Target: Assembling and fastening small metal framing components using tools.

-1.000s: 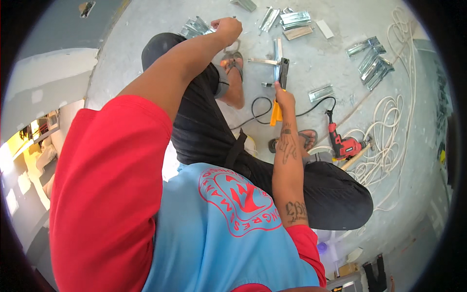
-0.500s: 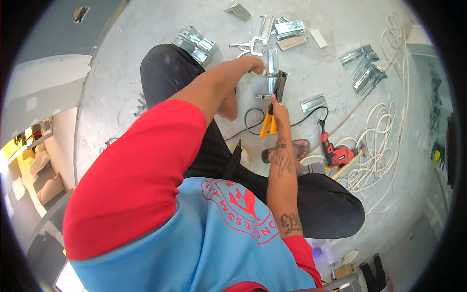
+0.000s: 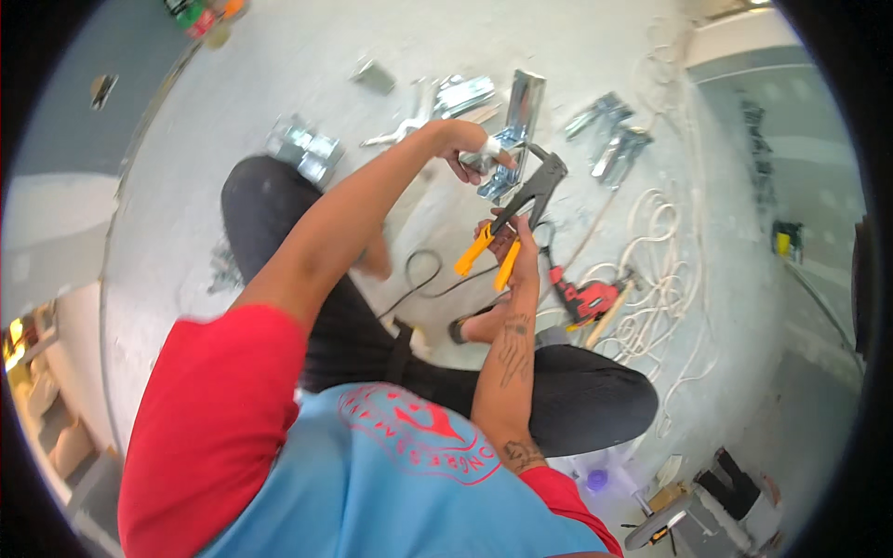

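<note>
My left hand (image 3: pixel 458 141), with a white wrap on one finger, is closed round a shiny galvanised metal channel (image 3: pixel 524 100). The channel is raised off the floor and joins a shorter bent metal piece at its lower end. In my right hand (image 3: pixel 523 244) is a stud crimper (image 3: pixel 538 193) with a black head and yellow handles, which stand apart. The crimper's jaws are right beside the channel; whether they touch it cannot be made out.
Short metal pieces (image 3: pixel 312 153) lie in groups on the grey floor, beside a locking clamp (image 3: pixel 402 132). A red drill (image 3: pixel 588 302) rests right of my foot near coiled white cable (image 3: pixel 665 270). A black cord (image 3: pixel 423 279) loops before my legs.
The metal channel has come up off the floor in my left hand and tilted. The crimper has turned, its handles now pointing more to the lower left. My view has shifted right.
</note>
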The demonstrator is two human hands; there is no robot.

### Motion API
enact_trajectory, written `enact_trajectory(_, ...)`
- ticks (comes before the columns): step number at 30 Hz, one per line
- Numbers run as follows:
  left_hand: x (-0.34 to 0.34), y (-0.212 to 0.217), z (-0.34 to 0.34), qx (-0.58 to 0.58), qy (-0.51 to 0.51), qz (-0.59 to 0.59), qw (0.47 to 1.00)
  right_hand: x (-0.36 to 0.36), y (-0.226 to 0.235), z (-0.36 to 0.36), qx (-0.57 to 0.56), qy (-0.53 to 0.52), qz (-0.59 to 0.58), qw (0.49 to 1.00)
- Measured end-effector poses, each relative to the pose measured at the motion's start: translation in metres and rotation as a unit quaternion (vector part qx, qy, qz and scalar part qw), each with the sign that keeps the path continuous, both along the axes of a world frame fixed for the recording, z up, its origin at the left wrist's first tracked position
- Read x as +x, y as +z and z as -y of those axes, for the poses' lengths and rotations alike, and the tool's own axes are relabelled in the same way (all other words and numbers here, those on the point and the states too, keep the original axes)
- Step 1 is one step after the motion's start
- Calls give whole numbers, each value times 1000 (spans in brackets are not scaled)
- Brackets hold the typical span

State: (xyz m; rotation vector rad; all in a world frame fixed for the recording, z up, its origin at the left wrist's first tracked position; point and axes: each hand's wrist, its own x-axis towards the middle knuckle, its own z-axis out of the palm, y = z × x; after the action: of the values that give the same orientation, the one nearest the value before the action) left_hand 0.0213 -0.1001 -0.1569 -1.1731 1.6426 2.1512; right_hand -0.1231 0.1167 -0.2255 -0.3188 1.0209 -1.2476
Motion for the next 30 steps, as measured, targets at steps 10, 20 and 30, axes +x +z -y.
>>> enact_trajectory(10, -37, 226, -117, -542, 77, -60, 835, -19, 159, -18, -289, -93, 178, 936)
enact_trajectory(20, -38, 225, -139, -690, 97, -65, 715, -17, 141, -26, -250, -216, 145, 933)
enact_trajectory(30, -36, 218, -129, -688, 101, -84, 713, -2, 183, -32, -324, -205, 96, 919)
